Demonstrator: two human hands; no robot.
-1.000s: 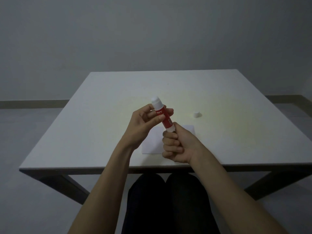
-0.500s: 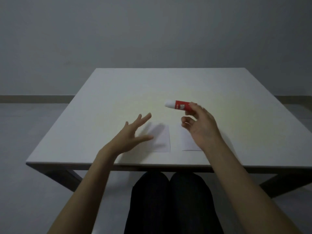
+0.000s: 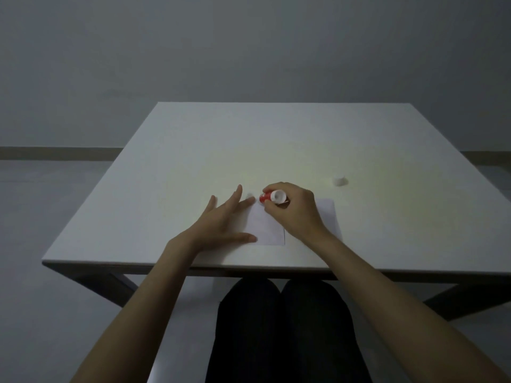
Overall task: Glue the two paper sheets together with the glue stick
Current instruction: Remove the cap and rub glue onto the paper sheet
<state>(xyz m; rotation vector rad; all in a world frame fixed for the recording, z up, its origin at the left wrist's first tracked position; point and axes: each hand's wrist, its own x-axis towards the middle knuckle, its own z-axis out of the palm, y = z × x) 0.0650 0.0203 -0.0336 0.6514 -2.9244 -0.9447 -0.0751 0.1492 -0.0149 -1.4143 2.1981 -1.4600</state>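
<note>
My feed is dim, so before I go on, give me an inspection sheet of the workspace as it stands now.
Surface: white table, bare apart from the items below.
Job's things: two paper sheets side by side near the front edge, left sheet, right sheet; red glue stick at the left sheet's far edge.
Clutter: small white cap lying to the right, apart from the sheets.
Hands: left hand flat, fingers spread, on the left sheet; right hand gripping the glue stick.
Cables: nothing seen.
Surroundings: grey wall, grey floor, the person's dark-clad legs under the table.

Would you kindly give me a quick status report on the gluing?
Left hand flat, open, pinning left sheet. Right hand gripping glue stick at that sheet's far edge. Cap lies clear.
</note>
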